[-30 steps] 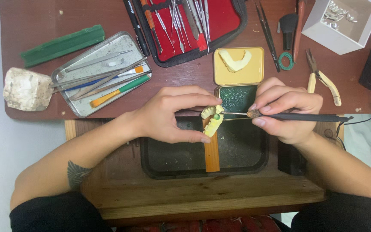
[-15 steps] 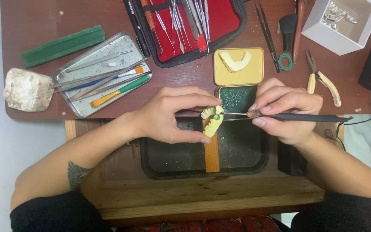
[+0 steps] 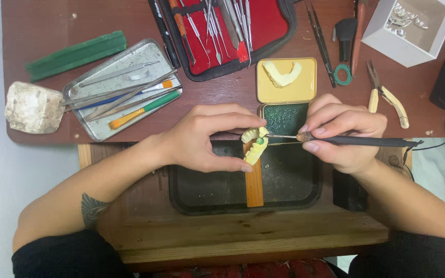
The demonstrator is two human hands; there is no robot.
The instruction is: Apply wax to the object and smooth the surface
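Observation:
My left hand (image 3: 207, 136) grips a small cream-coloured dental model (image 3: 254, 145) with a green spot, held above a dark tray (image 3: 305, 190). My right hand (image 3: 343, 135) holds a slim black corded tool (image 3: 356, 140) like a pen. Its thin metal tip touches the top of the dental model. An orange wooden strip (image 3: 254, 183) lies across the tray just under the model.
A yellow tin lid (image 3: 301, 91) holds another cream arch; its base with green material (image 3: 285, 117) lies below. A metal tray of instruments (image 3: 99, 128), a green block (image 3: 75, 54), a white stone lump (image 3: 33, 107), a red instrument case (image 3: 271, 25), pliers (image 3: 387, 98) and a white box (image 3: 382, 38) sit on the tabletop.

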